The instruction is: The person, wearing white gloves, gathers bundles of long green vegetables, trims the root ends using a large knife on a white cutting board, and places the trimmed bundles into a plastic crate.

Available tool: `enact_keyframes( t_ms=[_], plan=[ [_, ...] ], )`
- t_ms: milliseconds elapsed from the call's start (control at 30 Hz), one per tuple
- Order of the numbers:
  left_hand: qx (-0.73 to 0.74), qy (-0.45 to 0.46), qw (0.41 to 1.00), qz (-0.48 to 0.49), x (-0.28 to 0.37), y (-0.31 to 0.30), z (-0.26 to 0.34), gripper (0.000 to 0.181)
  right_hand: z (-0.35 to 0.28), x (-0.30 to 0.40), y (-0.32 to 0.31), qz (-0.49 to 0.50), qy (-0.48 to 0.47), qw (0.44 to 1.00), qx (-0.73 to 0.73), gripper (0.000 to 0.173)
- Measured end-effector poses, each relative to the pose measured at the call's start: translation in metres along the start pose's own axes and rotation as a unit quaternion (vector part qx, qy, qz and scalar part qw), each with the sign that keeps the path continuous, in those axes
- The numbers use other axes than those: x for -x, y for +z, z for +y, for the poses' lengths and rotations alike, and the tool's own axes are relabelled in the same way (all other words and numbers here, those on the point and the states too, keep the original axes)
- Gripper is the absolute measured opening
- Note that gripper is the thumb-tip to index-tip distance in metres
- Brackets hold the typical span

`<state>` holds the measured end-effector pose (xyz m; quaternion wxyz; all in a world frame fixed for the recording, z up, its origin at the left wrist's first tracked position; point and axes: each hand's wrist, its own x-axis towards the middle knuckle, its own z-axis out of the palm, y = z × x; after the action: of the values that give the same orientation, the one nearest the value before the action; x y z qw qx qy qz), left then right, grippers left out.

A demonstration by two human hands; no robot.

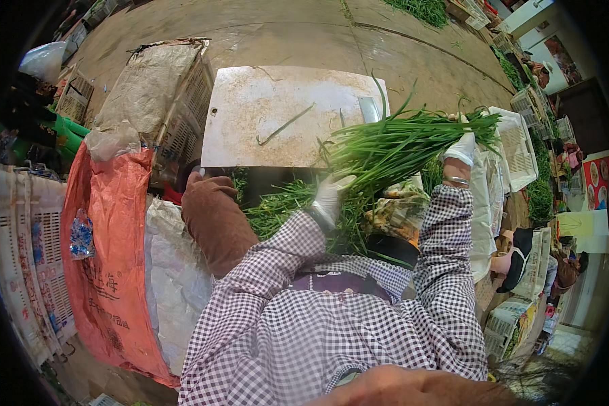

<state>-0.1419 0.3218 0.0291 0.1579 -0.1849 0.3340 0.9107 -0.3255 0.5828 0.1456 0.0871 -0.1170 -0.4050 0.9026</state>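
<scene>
Both of my hands wear pale gloves and hold a large bundle of long green leafy stalks [385, 147], perhaps Chinese chives. My left hand [332, 198] grips its lower left part, in front of my body. At the bundle's right end, my right hand [462, 144] is closed round the stalks, partly hidden by them. Beyond the bundle lies a stained white board [279, 116], with a loose green leaf [286, 125] and a flat metal blade [369, 109] on it. More loose greens [284, 205] lie below the board, close to my left hand.
A brown-sleeved arm [215, 223] of another person reaches in at the left, beside a red woven sack [116, 243]. A cloth-covered plastic crate [182, 116] stands left of the board. White plastic crates [517, 152] stand at the right. Several people are in the background.
</scene>
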Motion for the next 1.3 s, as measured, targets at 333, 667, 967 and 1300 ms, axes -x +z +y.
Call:
enact_keyframes(
  t_ms=[333,667,967,1300],
  plan=[
    [-0.057,-0.015,0.994,0.093,-0.018,-0.036,-0.004,0.026,-0.019,0.000,0.007,0.033,-0.030,0.999,-0.018,0.016],
    [-0.076,-0.122,0.984,-0.101,-0.017,-0.036,-0.011,0.040,-0.011,-0.020,-0.008,0.051,-0.051,0.997,-0.018,0.014],
    [-0.221,-0.086,0.970,-0.061,-0.015,-0.008,-0.012,0.032,-0.005,-0.011,0.004,-0.026,-0.018,0.999,-0.003,0.019],
    [-0.475,0.032,0.878,-0.055,-0.020,-0.090,-0.049,0.043,-0.034,-0.022,0.003,-0.026,-0.030,0.999,-0.015,0.015]
  ],
)
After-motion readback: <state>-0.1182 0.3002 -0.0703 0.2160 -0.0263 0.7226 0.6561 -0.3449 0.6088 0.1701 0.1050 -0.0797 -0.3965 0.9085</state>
